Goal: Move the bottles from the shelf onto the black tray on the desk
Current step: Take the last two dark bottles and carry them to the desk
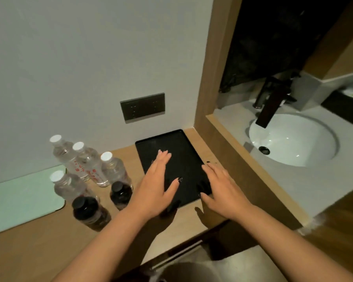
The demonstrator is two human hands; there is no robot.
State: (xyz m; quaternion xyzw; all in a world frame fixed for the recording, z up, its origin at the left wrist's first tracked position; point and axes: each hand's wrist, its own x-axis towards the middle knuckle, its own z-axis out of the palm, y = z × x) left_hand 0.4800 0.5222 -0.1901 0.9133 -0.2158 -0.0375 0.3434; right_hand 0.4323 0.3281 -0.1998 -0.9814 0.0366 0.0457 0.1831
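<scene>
**A:** What surrounds the tray?

**B:** The black tray (151, 142) lies at the centre of the frame, on a light wooden table (39, 253), pushed into the corner where a pale wall meets a wooden partition (216, 64). Left of it, in the lower left of the frame, stand six bottles, all upright and near one another: four clear bottles with white caps (88, 159) and, in front of them, two dark bottles with black caps (90, 212). They stand on the table beside the tray, none of them on it. Further left lies a pale green mat (22, 200) with rounded corners.

**A:** And the hands?

**B:** Both hold nothing. The left hand (157, 180) is over the tray's left half, fingers straight and close together, thumb spread outward. The right hand (222, 186) is at the tray's right edge, fingers loosely spread. Whether either touches the tray I cannot tell. The tray's visible surface is bare.

**A:** The room?

**B:** A dark socket panel (143, 107) sits on the wall above the tray. Beyond the partition, at the right of the frame, a white round basin (293, 139) is set in a grey counter under a dark tap (273, 98). At the bottom of the frame, a dim rounded shape shows below the table edge; I cannot tell what it is.
</scene>
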